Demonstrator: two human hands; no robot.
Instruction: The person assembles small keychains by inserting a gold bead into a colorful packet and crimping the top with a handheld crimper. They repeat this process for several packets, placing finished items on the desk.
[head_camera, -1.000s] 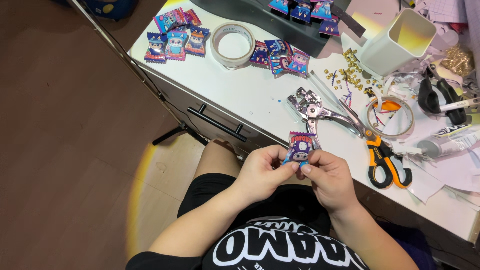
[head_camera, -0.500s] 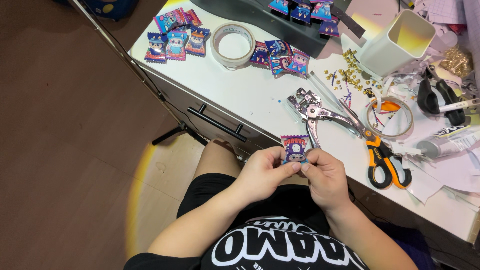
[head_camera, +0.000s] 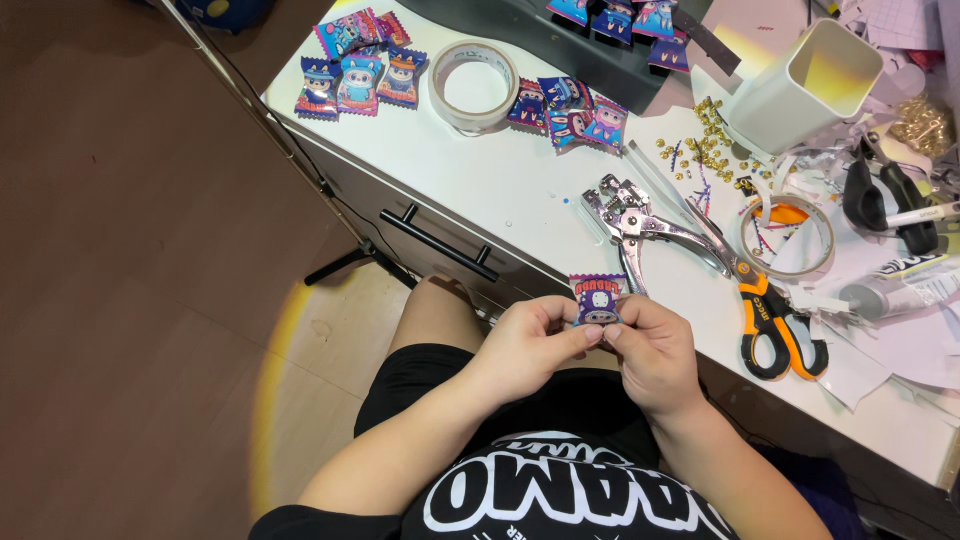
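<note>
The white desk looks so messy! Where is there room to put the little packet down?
The white desk is bare between the clear tape roll, the metal hole-punch pliers and the front edge. The right side is crowded: orange-handled scissors, gold beads, paper scraps. Both hands hold the purple packet.

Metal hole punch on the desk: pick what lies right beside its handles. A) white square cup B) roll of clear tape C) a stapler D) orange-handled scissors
D: the orange-handled scissors lie against the handles of the metal hole punch, blades overlapping them.
</note>
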